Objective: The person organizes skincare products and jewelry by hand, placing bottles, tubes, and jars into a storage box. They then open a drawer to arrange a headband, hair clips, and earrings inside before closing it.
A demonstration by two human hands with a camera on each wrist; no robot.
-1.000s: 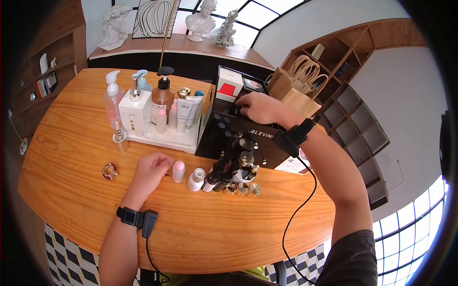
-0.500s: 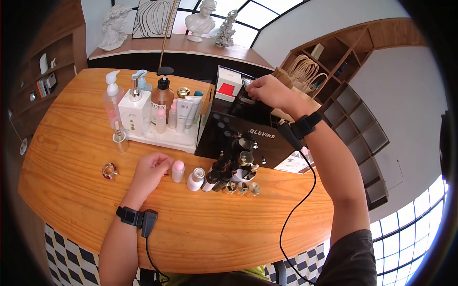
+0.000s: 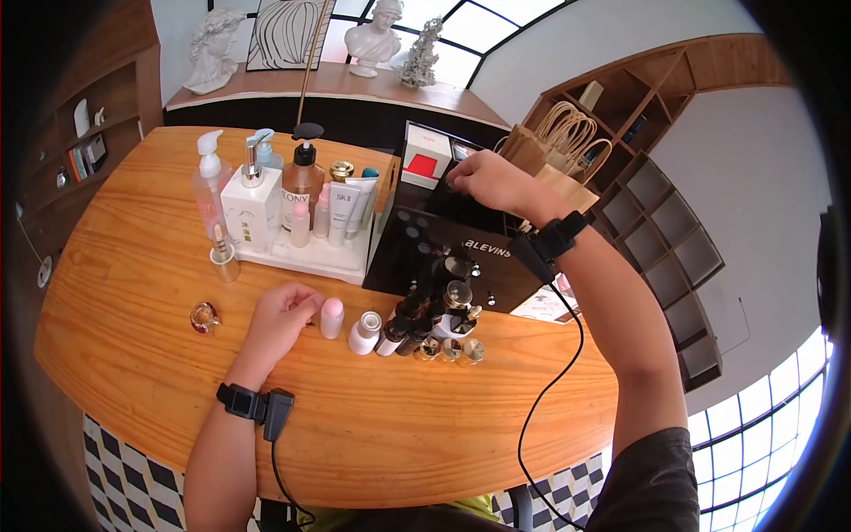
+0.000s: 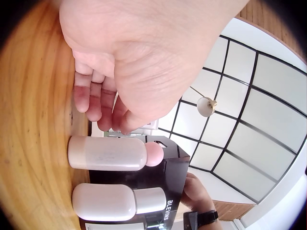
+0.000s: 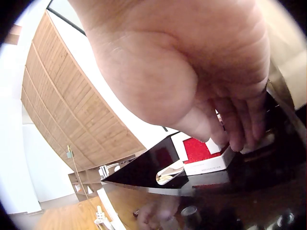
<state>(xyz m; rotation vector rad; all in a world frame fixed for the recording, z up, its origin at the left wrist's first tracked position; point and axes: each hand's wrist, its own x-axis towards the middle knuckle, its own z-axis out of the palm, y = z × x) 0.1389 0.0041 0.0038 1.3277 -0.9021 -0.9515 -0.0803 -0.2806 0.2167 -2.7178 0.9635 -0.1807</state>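
My left hand rests on the wooden table with loosely curled fingers and nothing in them. Right beside its fingertips stands a small pink-capped bottle, with a white bottle farther right. My right hand reaches over the glossy black cosmetics box. In the right wrist view its fingers point down, fairly straight, to the dark top, beside a white box with a red insert. The area under the fingertips is dark and partly hidden.
Pump bottles and tubes stand on a white tray. Dark bottles and gold-capped jars crowd in front of the black box. Paper bags are behind it. A red-and-gold ring-shaped item lies at left. A cable trails from my right wrist.
My right hand lifted back and rightward over the black box, then came down again toward the white box. The left hand has stayed put.
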